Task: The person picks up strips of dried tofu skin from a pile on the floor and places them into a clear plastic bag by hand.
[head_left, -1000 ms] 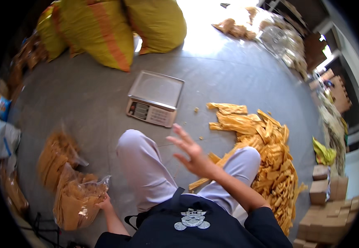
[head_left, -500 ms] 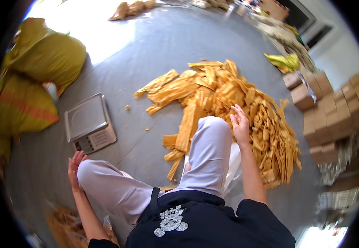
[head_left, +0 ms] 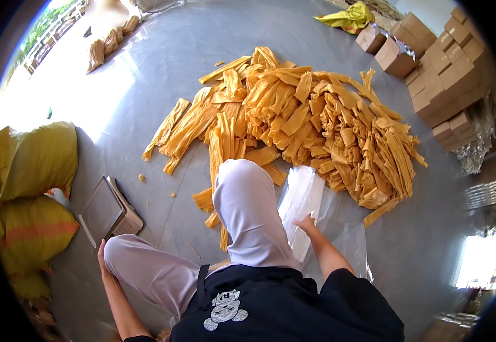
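Observation:
My right hand (head_left: 306, 223) is closed on a stack of clear plastic bags (head_left: 298, 199) lying beside my right knee. My left hand (head_left: 104, 259) rests open along the outer side of my left knee, its fingers straight, near the steel-topped scale (head_left: 123, 219). In front of my right knee a large heap of golden-yellow, wrinkled dried strips (head_left: 293, 114) spreads over the grey floor, with a few small bits loose near the scale.
Big yellow woven sacks (head_left: 34, 159) lean at the left. Stacked brown cartons (head_left: 442, 80) and clear packaging (head_left: 476, 137) line the right side, with a crumpled yellow sack (head_left: 347, 18) behind. Brown bundles (head_left: 111, 43) lie at the back left near bright daylight.
My view has turned to the right. My left hand let go of the bag of tan strips and went to my knee. My right hand has come down onto the clear bags.

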Available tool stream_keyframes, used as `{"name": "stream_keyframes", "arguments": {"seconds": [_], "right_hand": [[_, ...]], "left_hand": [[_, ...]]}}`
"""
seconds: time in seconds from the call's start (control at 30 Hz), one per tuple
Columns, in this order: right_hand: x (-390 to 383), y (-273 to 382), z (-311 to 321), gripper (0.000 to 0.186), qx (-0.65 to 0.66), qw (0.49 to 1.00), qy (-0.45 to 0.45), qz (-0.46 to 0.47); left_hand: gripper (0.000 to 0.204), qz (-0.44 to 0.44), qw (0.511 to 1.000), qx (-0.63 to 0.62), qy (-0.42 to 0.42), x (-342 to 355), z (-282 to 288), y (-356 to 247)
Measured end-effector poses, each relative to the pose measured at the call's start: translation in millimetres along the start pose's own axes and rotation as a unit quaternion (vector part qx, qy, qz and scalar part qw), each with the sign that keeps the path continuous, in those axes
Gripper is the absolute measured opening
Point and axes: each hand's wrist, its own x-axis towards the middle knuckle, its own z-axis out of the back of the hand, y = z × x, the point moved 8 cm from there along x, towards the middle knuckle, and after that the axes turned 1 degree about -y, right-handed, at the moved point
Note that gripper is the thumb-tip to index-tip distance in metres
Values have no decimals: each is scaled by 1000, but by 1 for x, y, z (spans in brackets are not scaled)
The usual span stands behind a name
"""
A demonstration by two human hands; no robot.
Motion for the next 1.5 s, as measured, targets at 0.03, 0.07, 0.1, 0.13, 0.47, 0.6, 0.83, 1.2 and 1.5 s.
{"name": "stream_keyframes", "arguments": {"seconds": [0.03,0.07,0.1,0.13,0.47,0.6,0.83,1.2,1.5], "right_hand": [[-1,-17,-14,102,16,997,11,-72],[-4,-25,-36,108,99,987,89,-87],[-9,-27,-52,114,178,965,166,-96],[-15,-27,-67,120,255,931,239,-105],[-34,-6,-58,67,-116,991,55,-28],[-21,-43,-77,50,-68,997,30,-14],[-64,64,-16,33,34,961,-8,275],[-170,184,195,40,475,826,-31,301],[-335,369,254,31,295,737,23,608]], "left_hand": [[42,-5,1000,4,-5,-1,-13,-4],[42,2,1000,16,-16,-2,-25,-7],[42,9,999,24,-30,-8,-36,-8],[42,16,998,33,-43,-10,-45,-9],[41,-24,994,97,32,7,-84,-48],[41,-60,987,111,96,-10,-183,-42],[41,-34,990,105,90,10,-171,-46],[39,-52,980,159,104,12,-182,-49],[41,-376,755,505,181,-68,-302,-85]]}}
